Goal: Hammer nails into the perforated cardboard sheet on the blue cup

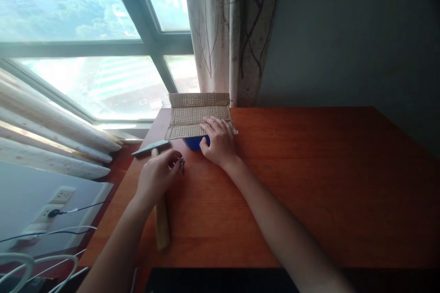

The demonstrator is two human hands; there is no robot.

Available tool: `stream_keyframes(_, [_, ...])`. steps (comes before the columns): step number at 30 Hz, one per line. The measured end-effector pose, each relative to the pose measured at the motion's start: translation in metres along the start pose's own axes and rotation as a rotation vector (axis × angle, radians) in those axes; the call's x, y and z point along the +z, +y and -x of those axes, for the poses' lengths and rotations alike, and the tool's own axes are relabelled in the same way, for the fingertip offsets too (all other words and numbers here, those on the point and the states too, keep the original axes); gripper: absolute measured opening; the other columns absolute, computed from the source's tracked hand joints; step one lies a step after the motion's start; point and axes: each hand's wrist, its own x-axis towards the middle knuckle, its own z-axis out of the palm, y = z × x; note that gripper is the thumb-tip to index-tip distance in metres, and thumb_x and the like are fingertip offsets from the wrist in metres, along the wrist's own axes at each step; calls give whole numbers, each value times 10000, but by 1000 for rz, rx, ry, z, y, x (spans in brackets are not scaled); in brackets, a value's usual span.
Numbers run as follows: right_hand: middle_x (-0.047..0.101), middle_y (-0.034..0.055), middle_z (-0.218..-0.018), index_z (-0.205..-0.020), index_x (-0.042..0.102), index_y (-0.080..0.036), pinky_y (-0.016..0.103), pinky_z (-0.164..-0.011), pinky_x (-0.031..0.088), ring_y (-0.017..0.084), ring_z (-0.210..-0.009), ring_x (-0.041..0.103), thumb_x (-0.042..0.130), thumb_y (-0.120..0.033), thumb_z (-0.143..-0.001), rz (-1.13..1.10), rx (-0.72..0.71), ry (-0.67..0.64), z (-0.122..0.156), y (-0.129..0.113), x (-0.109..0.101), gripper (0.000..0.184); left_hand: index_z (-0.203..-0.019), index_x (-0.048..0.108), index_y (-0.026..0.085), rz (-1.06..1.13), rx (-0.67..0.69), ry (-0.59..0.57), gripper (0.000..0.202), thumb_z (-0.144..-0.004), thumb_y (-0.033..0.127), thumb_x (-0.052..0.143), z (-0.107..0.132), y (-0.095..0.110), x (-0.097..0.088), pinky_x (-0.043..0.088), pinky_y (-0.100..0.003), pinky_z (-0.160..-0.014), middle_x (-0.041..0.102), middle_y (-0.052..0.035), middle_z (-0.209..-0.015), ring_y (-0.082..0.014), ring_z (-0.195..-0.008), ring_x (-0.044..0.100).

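My left hand [158, 171] is closed, with small thin metal pieces [182, 165] that look like nails between thumb and fingertips. Beneath it on the desk lies a hammer with a grey metal head [151, 148] and a wooden handle [161, 226]; the wrist hides part of the handle. Farther off, my right hand [220, 144] rests with its fingers laid out over the near edge of a tan sheet full of holes [187, 116], apparently cardboard. The sheet is creased into panels. Its near part lies over a blue box [195, 143], and my right thumb is beside that box.
The reddish-brown wooden desk [309, 183] stretches to the right. Behind it are a window [103, 87] and a patterned curtain [213, 32]. To the left, wall sockets [62, 196] hold a plug, with white cables [51, 261] below. A dark surface [220, 281] borders the desk's near edge.
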Motion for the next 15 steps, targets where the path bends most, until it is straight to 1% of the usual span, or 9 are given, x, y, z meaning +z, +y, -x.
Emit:
stream_keyframes(2, [583, 69, -1422, -1252, 662, -173, 440, -1213, 229, 263, -1365, 433, 527, -224, -813, -2, -5, 5, 0, 0, 0, 461, -878, 670, 238, -44, -15, -23, 177, -855, 369, 554, 1, -1, 3, 398, -281, -590, 755, -26, -833, -203, -691, 665])
stream_keyframes(5, [581, 69, -1423, -1252, 661, -180, 450, -1213, 228, 265, -1367, 433, 524, -222, -817, -5, 1, 3, 0, 0, 0, 458, -917, 684, 241, -81, -1, -5, 201, -870, 375, 543, 1, -1, 3, 388, -282, -572, 759, -38, -847, -208, -678, 664])
stream_keyframes(8, [576, 67, -1429, -1253, 658, -186, 459, -1214, 226, 265, -1374, 426, 528, -218, -815, -13, 8, -3, 0, 1, 0, 458, -950, 699, 239, -108, 20, 48, 243, -900, 397, 521, -1, -4, 1, 390, -281, -574, 749, -38, -842, -207, -691, 667])
stream_keyframes(10, [575, 63, -1430, -1249, 660, -187, 457, -1215, 227, 262, -1374, 425, 532, -214, -812, -17, 6, -2, 0, 1, 1, 456, -965, 705, 237, -113, 6, 95, 260, -913, 406, 515, -1, -6, 1, 396, -280, -585, 742, -36, -846, -200, -695, 664])
stream_keyframes(13, [580, 62, -1424, -1250, 660, -192, 459, -1213, 233, 263, -1369, 432, 524, -209, -817, -9, 1, 4, 0, 1, 1, 454, -974, 712, 236, -76, -17, 156, 249, -913, 399, 533, -2, -11, -1, 408, -274, -604, 739, -32, -852, -182, -678, 649])
stream_keyframes(15, [584, 66, -1420, -1252, 660, -191, 461, -1212, 235, 265, -1367, 435, 519, -205, -821, -3, 0, 5, 0, 1, 1, 454, -972, 713, 232, -34, -2, 188, 235, -911, 385, 545, -3, -13, -1, 422, -271, -633, 738, -32, -869, -173, -688, 641])
